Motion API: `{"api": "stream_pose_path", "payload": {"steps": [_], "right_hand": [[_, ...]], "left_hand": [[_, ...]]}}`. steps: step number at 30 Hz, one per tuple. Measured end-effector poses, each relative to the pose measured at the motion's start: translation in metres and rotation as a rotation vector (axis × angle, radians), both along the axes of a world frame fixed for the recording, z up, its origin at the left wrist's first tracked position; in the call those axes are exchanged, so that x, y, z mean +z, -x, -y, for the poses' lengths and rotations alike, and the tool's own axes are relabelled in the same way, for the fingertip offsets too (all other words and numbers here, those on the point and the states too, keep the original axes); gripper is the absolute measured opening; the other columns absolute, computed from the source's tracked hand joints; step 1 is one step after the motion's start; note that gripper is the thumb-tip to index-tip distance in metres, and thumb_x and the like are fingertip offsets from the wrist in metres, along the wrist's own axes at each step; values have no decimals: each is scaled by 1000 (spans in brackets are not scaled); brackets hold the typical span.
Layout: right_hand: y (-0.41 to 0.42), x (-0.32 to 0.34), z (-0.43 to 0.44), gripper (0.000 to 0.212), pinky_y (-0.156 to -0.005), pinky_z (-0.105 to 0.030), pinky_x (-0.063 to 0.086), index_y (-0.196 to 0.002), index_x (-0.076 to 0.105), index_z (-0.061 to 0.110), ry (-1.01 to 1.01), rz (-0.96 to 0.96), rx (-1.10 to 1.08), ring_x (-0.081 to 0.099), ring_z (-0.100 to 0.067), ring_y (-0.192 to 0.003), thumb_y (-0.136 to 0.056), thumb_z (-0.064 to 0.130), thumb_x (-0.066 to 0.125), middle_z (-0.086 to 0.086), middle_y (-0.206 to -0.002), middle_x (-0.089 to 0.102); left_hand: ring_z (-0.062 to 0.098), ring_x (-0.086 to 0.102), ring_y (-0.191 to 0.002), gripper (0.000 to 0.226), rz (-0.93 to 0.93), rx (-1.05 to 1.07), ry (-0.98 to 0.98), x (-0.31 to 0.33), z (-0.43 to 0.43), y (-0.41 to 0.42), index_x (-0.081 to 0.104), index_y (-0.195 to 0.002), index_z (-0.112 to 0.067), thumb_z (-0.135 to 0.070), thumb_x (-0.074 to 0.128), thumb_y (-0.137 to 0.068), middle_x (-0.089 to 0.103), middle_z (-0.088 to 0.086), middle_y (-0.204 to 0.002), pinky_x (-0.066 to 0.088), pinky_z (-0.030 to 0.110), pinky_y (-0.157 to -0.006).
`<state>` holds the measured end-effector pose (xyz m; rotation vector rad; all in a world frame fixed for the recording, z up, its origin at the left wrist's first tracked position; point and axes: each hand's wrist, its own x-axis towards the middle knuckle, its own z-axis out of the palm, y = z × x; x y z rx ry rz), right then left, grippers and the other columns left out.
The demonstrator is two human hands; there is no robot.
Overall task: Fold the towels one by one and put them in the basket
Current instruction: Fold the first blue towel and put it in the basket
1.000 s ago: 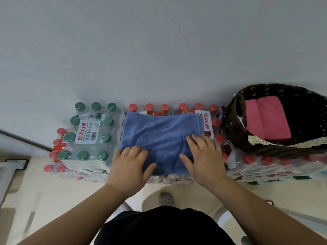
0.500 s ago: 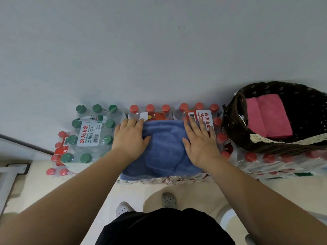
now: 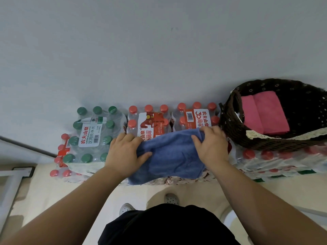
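Blue towel: the blue towel (image 3: 169, 156) lay on the shrink-wrapped water-bottle packs (image 3: 155, 124), at their near edge, its front hem hanging slightly over that edge.

Left grip: the left hand (image 3: 125, 152) was closed on the towel's far left corner, thumb on top and fingers tucked under the cloth.

Right grip: the right hand (image 3: 210, 147) pinched the far right corner, fingers curled over the bunched edge.

Step in hand: judging by the far edge raised between both hands, a fold toward the near edge was under way.

Done so far: a pink towel (image 3: 263, 114) lay folded inside the dark basket (image 3: 230, 121), which sat at the right end of the packs.

Left to do: the blue towel needed its fold finished and then a carry to the basket; no other loose towels showed, though the view might have cut some off.

Basket room: open space lay in the basket on both sides of the pink towel, probably enough for a second folded one beside or on top.

Edges: the bottle caps made a bumpy surface, and the near edge dropped to the floor (image 3: 53, 200), so cloth could slide off.

Path: the way right from towel to basket was unobstructed apart from the basket's raised rim and handle.
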<state>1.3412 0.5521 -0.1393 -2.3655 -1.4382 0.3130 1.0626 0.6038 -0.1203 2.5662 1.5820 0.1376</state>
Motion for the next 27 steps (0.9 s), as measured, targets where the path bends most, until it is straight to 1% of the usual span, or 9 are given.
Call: {"api": "stream_pose_path", "payload": {"steps": [3, 7, 9, 12, 16, 20, 22, 25, 27], "right_hand": [[1, 3, -11, 25, -95, -45, 48, -108, 64, 22, 59, -42, 21, 49, -29, -110, -92, 40, 64, -7, -116, 53], [-1, 1, -6, 13, -89, -44, 49, -94, 59, 23, -3, -96, 66, 49, -28, -105, -91, 33, 67, -4, -109, 52], [-2, 2, 0, 11, -83, -40, 49, -90, 56, 24, -78, -135, 108, 51, -26, -99, -91, 28, 66, -2, -104, 55], [-5, 9, 8, 18, -76, -34, 50, -86, 49, 25, -161, -287, 174, 54, -18, -90, -94, 20, 64, 3, -94, 59], [-3, 24, 16, 23, -78, -18, 44, -84, 53, 23, -191, -519, 224, 54, -6, -89, -94, 4, 61, 8, -91, 60], [4, 33, 24, 41, -80, -22, 45, -73, 63, 25, -218, -712, 182, 57, 2, -89, -85, -13, 56, 11, -86, 66], [11, 38, 31, 38, -78, -22, 46, -74, 67, 23, -238, -796, 122, 60, -8, -90, -87, -13, 58, 6, -89, 68], [24, 48, 43, 33, -71, -13, 48, -78, 69, 20, -237, -817, 93, 63, 1, -82, -88, -10, 62, 5, -88, 70], [36, 55, 53, 32, -69, -14, 50, -78, 71, 20, -227, -802, 106, 63, 4, -74, -87, -10, 65, 5, -85, 71]], "left_hand": [[25, 51, -89, 42, 42, 32, 56, 0, 1, 6, 65, -94, -23, -52, 35, -91, 60, -1, -95, 47, 44, -83], [21, 46, -86, 17, 15, 85, 83, 3, 3, 16, 57, -89, -24, -40, 59, -85, 57, -3, -93, 43, 36, -79], [19, 44, -82, 21, 27, 88, 135, 8, 6, 16, 50, -91, -27, -37, 67, -84, 53, -6, -87, 43, 34, -78], [21, 49, -82, 27, 65, 71, 203, 16, 12, 16, 41, -96, -30, -34, 67, -87, 54, -5, -89, 47, 36, -80], [27, 58, -90, 18, 119, 50, 271, 24, 14, 22, 55, -106, -21, -17, 63, -90, 60, 4, -101, 51, 36, -80], [16, 56, -92, 26, 262, 42, 290, 34, 18, 38, 64, -112, -30, -13, 57, -95, 58, -5, -105, 45, 29, -82], [11, 55, -89, 23, 318, 22, 308, 44, 24, 51, 65, -107, -33, -14, 59, -95, 59, -11, -101, 43, 26, -79], [9, 58, -81, 8, 371, 27, 349, 59, 34, 80, 66, -88, -30, -23, 66, -92, 64, -11, -87, 48, 27, -66], [16, 59, -74, 13, 372, 17, 319, 66, 40, 105, 68, -76, -23, -29, 73, -87, 65, -4, -76, 49, 33, -64]]}}
